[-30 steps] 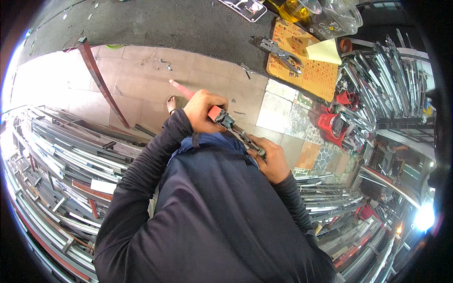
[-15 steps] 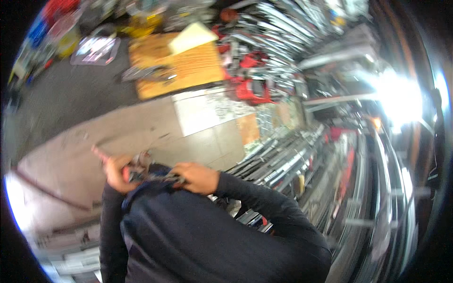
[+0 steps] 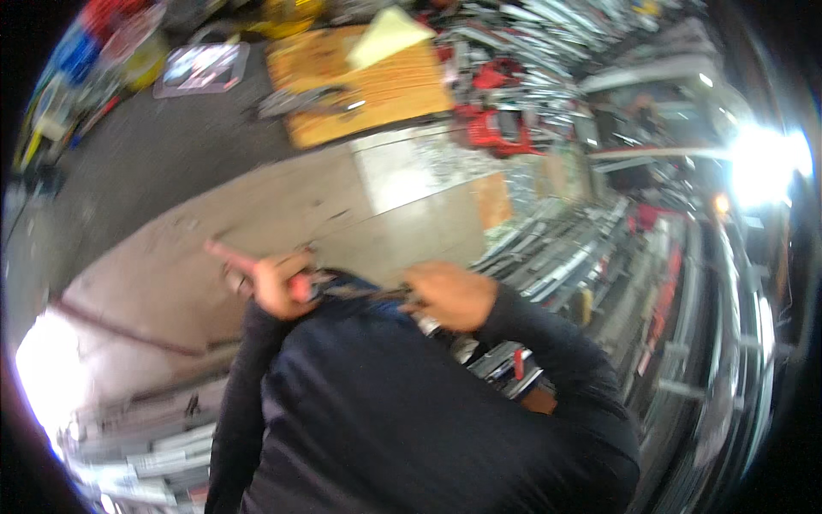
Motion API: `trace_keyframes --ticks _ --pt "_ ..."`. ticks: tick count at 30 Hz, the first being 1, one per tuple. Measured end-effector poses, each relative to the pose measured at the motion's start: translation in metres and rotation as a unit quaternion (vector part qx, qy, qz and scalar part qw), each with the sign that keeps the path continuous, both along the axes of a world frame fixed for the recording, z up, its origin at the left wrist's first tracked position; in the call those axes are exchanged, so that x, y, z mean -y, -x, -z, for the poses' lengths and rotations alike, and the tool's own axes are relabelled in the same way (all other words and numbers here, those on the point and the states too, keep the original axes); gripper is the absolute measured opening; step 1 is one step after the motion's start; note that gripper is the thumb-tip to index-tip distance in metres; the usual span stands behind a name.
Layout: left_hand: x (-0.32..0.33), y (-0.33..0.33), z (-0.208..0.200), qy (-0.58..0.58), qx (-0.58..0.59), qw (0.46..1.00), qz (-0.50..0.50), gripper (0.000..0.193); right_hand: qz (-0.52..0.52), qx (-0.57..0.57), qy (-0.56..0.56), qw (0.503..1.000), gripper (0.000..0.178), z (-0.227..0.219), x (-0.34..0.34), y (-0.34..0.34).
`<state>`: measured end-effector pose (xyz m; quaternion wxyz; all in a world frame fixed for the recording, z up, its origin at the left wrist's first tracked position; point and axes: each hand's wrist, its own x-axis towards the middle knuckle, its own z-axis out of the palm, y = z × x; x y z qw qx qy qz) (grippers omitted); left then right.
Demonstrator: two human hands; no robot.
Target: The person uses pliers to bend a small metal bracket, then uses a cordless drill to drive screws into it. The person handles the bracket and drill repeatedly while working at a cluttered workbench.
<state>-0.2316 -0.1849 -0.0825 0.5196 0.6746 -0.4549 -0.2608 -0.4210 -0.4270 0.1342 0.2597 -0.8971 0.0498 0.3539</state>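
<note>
My left hand (image 3: 276, 289) is closed around a red-handled tool (image 3: 229, 255) in front of my waist. Its handle juts out past my fingers to the upper left, and another red part shows by the thumb. Blur hides the tool's exact kind. My right hand (image 3: 452, 295) is curled at the other side of my waist, on something thin and dark that I cannot make out. Between both hands runs the dark blue edge of my clothing (image 3: 347, 283), with a dark strip along it.
Ahead, a dark-topped bench (image 3: 188, 141) carries a wooden board (image 3: 390, 98) with a yellow paper (image 3: 390, 38) and a metal tool (image 3: 308, 101). A phone-like slab (image 3: 203, 68) lies left of it. Red clamp-like tools (image 3: 501, 128) and long metal profiles (image 3: 556, 248) crowd the right.
The view has shifted, so the bench appears farther up and my body farther right. My hands are wider apart, the right one moved away from the left. The left still grips the red-handled tool.
</note>
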Motion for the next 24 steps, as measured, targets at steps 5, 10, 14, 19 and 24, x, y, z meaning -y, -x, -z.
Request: trace_keyframes --ticks 5,10,14,19,24 --pt "0.013 0.003 -0.019 0.062 0.040 0.997 -0.027 0.037 0.035 0.001 0.011 0.999 0.036 -0.023 0.001 -0.006" --pt "0.013 -0.005 -0.031 0.062 0.028 0.997 -0.024 0.037 0.026 0.039 -0.012 0.999 0.038 -0.009 0.003 -0.012" --pt "0.009 -0.007 -0.033 0.073 0.034 0.997 -0.019 0.034 0.039 0.009 -0.078 0.996 0.041 0.016 0.004 -0.016" --pt "0.009 -0.005 -0.032 0.075 0.047 0.995 -0.043 0.030 0.057 -0.045 -0.013 0.997 0.041 -0.005 -0.002 -0.027" --pt "0.013 0.001 -0.011 0.084 0.073 0.994 -0.023 0.032 -0.002 0.019 0.075 0.997 0.039 -0.061 -0.006 -0.027"
